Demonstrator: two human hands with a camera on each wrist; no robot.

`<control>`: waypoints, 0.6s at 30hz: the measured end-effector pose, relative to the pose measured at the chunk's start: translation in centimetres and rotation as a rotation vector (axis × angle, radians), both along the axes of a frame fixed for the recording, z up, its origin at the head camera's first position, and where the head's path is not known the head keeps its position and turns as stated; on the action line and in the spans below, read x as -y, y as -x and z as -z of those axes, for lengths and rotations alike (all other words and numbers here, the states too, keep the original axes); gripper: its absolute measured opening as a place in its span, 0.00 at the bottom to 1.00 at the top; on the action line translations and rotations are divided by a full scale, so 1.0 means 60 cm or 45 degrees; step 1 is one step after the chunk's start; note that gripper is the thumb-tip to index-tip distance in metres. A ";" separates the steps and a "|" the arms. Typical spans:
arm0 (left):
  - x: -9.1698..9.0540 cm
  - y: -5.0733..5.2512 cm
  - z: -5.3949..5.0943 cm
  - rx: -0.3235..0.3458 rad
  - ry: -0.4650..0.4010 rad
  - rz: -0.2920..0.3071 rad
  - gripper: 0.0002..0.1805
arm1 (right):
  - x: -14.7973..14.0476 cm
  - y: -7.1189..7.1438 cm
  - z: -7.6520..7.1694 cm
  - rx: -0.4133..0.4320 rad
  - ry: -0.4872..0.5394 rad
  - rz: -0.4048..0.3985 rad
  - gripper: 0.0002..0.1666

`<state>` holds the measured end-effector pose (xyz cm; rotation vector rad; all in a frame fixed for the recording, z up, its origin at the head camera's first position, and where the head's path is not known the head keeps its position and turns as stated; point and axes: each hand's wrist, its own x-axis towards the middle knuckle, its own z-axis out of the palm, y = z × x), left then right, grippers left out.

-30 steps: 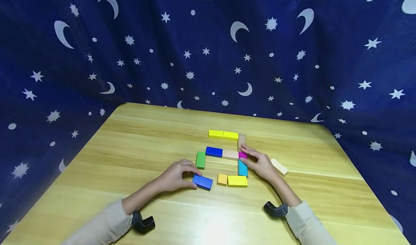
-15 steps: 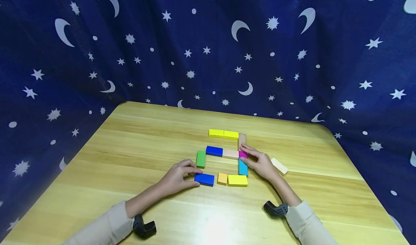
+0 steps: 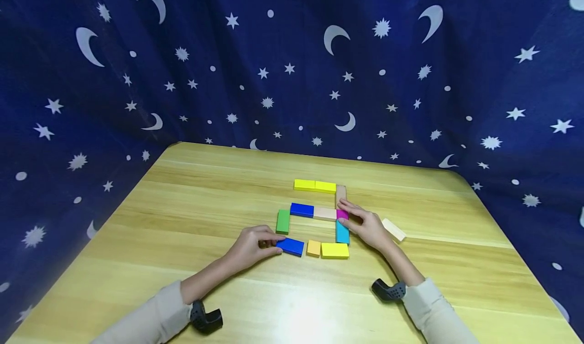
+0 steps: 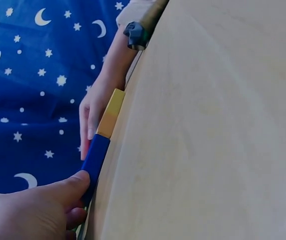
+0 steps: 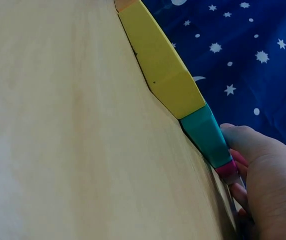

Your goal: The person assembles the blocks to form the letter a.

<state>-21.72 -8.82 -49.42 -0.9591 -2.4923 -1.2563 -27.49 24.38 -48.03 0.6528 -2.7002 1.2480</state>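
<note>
My left hand (image 3: 250, 247) pinches the left end of a blue block (image 3: 292, 246) between thumb and fingers. This block lies slightly tilted, just left of a small orange block (image 3: 313, 248), with a narrow gap visible from above. A yellow block (image 3: 335, 251) continues that row to the right. My right hand (image 3: 367, 227) rests along the right-hand column with fingers extended, touching around a magenta block (image 3: 342, 214) and a light blue block (image 3: 342, 231). In the right wrist view its thumb lies beside the teal-looking block (image 5: 207, 135); its other fingers are partly hidden.
A green block (image 3: 283, 222) stands behind the left hand's block. Another blue block (image 3: 302, 209) and a tan block (image 3: 325, 214) form the middle row. Farther back lie two yellow blocks (image 3: 304, 185) and a tan block (image 3: 340, 193). A loose pale block (image 3: 394, 230) lies right of the right hand.
My left hand has slid the blue block rightward, closer to the orange one, and its angle has shifted a little. My right hand has stayed nearly still.
</note>
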 end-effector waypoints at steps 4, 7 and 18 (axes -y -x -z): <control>-0.005 -0.001 -0.001 -0.006 -0.007 -0.007 0.14 | -0.002 0.002 0.003 -0.009 -0.002 -0.003 0.27; -0.006 -0.001 -0.001 -0.017 -0.006 -0.018 0.13 | -0.002 0.003 0.004 -0.011 0.000 -0.010 0.27; -0.008 0.001 0.002 -0.052 -0.006 -0.019 0.11 | -0.001 0.001 0.001 -0.001 0.004 -0.004 0.27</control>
